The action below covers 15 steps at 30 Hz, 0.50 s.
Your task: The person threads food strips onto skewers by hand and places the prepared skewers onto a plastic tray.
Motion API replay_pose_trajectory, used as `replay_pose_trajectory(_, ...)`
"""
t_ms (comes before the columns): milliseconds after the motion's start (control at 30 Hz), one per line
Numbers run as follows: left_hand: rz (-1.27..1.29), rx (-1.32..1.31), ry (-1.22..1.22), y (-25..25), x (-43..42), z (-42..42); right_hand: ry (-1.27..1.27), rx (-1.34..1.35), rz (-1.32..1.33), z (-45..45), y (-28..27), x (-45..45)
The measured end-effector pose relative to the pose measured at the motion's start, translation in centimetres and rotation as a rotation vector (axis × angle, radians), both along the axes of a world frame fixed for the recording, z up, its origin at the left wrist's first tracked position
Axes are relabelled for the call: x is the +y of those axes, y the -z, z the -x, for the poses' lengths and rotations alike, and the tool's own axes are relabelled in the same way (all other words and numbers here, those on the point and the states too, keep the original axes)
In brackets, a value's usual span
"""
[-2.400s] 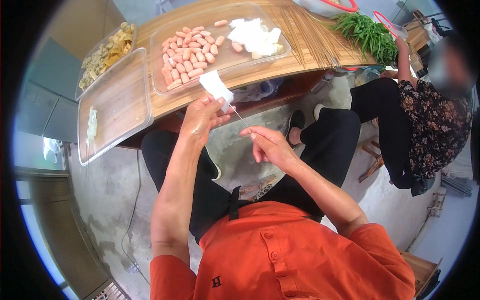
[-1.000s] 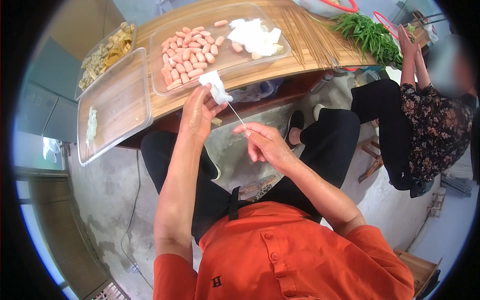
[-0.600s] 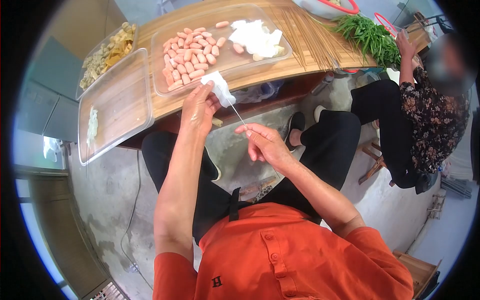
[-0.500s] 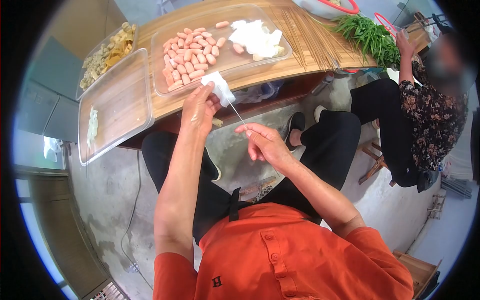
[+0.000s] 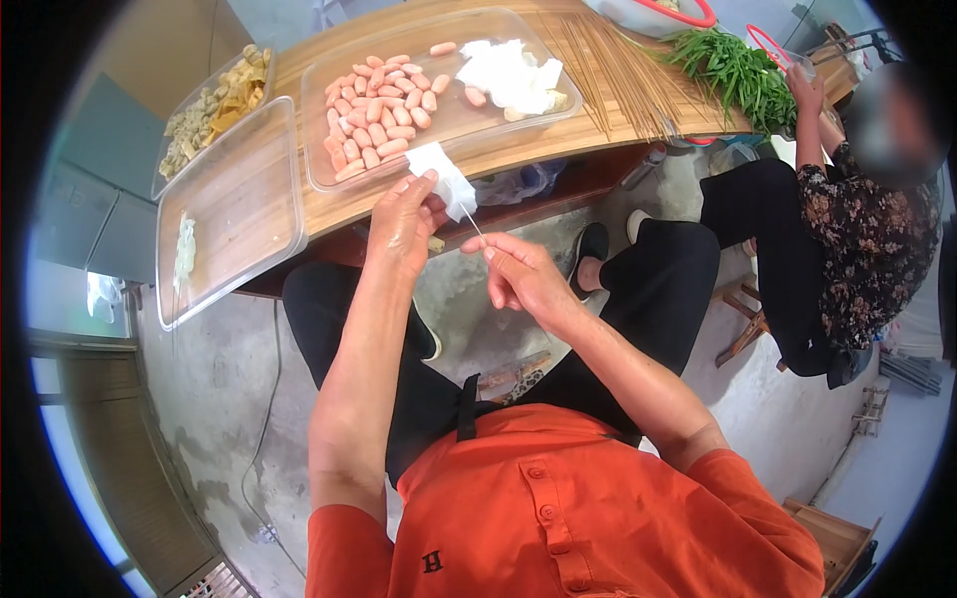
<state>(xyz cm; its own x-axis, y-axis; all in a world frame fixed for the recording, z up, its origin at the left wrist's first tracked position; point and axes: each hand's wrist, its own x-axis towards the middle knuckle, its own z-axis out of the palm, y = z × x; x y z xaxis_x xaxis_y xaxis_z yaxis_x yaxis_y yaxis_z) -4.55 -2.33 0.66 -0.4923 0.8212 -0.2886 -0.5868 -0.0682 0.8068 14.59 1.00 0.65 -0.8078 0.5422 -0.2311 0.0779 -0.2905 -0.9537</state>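
My left hand is closed on a thin, flat white piece of food, whose exact kind I cannot make out. A thin skewer runs from the white piece's lower end to my right hand, which pinches it between thumb and fingers. Just beyond my left hand, a clear plastic tray holds many small pink sausages and a heap of similar white pieces. In another clear tray to the left lies a skewer threaded with pale slices.
Loose bamboo skewers and green leafy vegetables lie on the wooden table. A further tray at the far left holds yellow and greyish food pieces. Another person sits at the right, hands near a red-rimmed basket.
My right hand has moved slightly up and left, so less of the skewer shows between it and the white piece. My left hand and the piece have shifted slightly right.
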Motion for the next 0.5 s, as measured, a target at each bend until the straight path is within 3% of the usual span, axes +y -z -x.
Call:
replay_pose_trajectory(333,-0.066,-0.031,0.066,-0.5,-0.1,-0.3,0.008,-0.021,0.071,-0.8,-1.0,0.1)
replay_pose_trajectory(500,-0.04,-0.08,-0.053,-0.4,0.6,0.6,0.004,-0.028,0.073,-0.6,-1.3,0.0)
